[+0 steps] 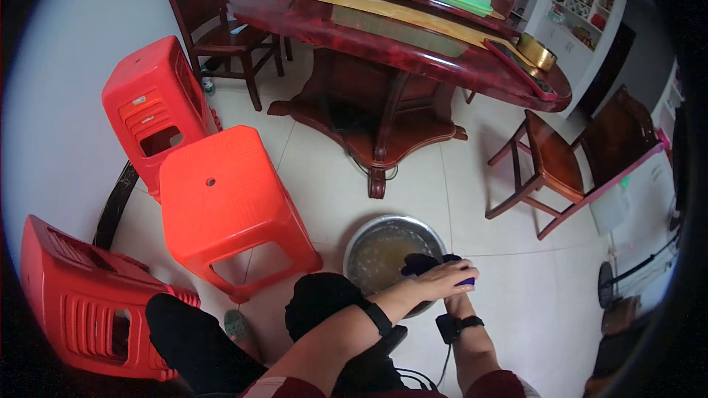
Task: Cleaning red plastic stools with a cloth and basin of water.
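Note:
A bunched dark blue cloth hangs over the right side of a metal basin on the floor. Cloudy water with foam lies in the basin. My left hand reaches across from the left and is closed over the cloth. Beneath it, my right hand is closed against the same cloth; its fingers are mostly hidden by the left hand. Some blue cloth shows between the two hands. Both wrists wear black bands, the right one with a small dark box on it.
A red plastic stool stands left of the basin, with more red stools behind it and one tipped over at lower left. Ahead is a dark wooden table; a wooden chair stands at right. A cable hangs by my right wrist.

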A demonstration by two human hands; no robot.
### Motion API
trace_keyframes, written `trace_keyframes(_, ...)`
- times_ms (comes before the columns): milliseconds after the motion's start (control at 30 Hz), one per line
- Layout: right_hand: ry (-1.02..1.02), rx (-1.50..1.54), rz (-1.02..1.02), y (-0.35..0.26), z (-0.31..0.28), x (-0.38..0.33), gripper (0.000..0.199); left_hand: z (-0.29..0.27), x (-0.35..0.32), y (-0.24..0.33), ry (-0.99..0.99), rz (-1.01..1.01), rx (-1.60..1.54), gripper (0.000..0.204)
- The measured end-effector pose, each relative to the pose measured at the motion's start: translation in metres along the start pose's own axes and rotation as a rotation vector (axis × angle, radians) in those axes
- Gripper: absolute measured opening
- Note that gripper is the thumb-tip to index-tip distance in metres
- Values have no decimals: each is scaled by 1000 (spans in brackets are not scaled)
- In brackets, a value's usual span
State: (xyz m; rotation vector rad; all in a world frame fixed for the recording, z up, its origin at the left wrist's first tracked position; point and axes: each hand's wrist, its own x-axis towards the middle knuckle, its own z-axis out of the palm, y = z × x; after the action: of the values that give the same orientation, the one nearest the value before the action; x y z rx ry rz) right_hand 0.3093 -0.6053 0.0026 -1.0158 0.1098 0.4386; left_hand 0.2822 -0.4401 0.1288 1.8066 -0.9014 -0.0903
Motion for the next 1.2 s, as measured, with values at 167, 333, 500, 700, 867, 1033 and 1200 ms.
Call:
trace_keyframes(167,-69,-378,-278,-4,-30,-7,51,3,11,2,212,69,-198,30)
trace_keyframes(333,201,340,36,-57,36,18,34,-38,9,-14,759,-65,-471,50)
trace_keyframes(500,80,295,-253,-128,65,-2,43,-48,7,-27,824,-485,-986,48)
trace_keyframes(700,106,-237,-554,-183,137,-22,38,-47,-1,-30,376,-744,-1315,66)
trace_keyframes(867,22,-1030,-738,-209,169,-37,30,-40,0,-30,133,-452,-1232,72)
trace_keyframes(1033,73,-569,-706,-225,213,-55,22,-32,4,-19,142,-607,-1369,32)
trace_keyframes(1200,-68,-214,-886,-276,251,-80,24,-21,3,-44,526,-658,-1355,15)
